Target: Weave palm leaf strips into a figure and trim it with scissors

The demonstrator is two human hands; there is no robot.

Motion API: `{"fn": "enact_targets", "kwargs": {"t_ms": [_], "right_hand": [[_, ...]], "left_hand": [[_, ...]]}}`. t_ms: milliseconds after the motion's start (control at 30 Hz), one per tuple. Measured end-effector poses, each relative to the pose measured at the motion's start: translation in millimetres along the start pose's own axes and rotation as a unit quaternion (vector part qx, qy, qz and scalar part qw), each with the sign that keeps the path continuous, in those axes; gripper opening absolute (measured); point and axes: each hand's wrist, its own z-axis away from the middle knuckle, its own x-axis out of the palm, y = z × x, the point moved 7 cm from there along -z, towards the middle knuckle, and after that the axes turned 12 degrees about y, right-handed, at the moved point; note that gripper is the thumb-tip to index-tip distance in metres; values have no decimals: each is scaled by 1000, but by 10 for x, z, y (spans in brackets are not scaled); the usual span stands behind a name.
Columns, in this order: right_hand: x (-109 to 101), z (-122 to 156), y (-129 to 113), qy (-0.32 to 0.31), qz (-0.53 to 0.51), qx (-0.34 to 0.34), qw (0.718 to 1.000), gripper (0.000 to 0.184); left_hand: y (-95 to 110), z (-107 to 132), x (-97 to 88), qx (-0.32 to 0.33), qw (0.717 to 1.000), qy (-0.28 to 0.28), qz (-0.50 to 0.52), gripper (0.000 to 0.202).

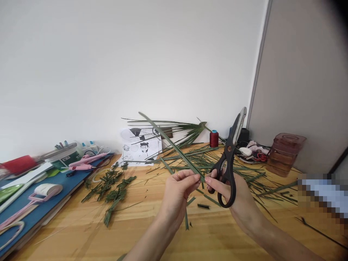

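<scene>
Near the middle of the view, my left hand [181, 190] is closed, pinching a long green palm leaf strip [174, 146] between thumb and fingertips. The strip slants up and to the left from the pinch. Black-handled scissors [231, 159] hang on the fingers of my right hand [236, 195], their blades pointing up. With thumb and index finger, that same hand also pinches the strip's lower end, close to my left fingertips. Another strip piece [186, 220] shows below my left hand. Cut leaf bits [203, 206] lie on the wooden table [130, 239] beneath.
Woven leaf pieces [116, 192] lie on the left. A palm frond [190, 132], printed sheets [144, 148] and a dark red thread spool [214, 139] are at the back. Loose leaf strips [261, 192] and a reddish container [285, 154] are right. A blue board [70, 188] bears pink glue guns [84, 162].
</scene>
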Motion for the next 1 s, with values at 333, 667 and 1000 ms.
{"fn": "enact_targets", "kwargs": {"t_ms": [333, 667, 1000], "right_hand": [[-127, 133, 263, -148, 163, -5, 975, 24], [-75, -42, 53, -79, 148, -53, 984, 14], [99, -117, -41, -128, 52, -42, 990, 15]], "left_hand": [[266, -73, -114, 70, 997, 29, -23, 12], [169, -29, -30, 62, 994, -3, -85, 9], [35, 3, 47, -2, 990, -74, -120, 7]]}}
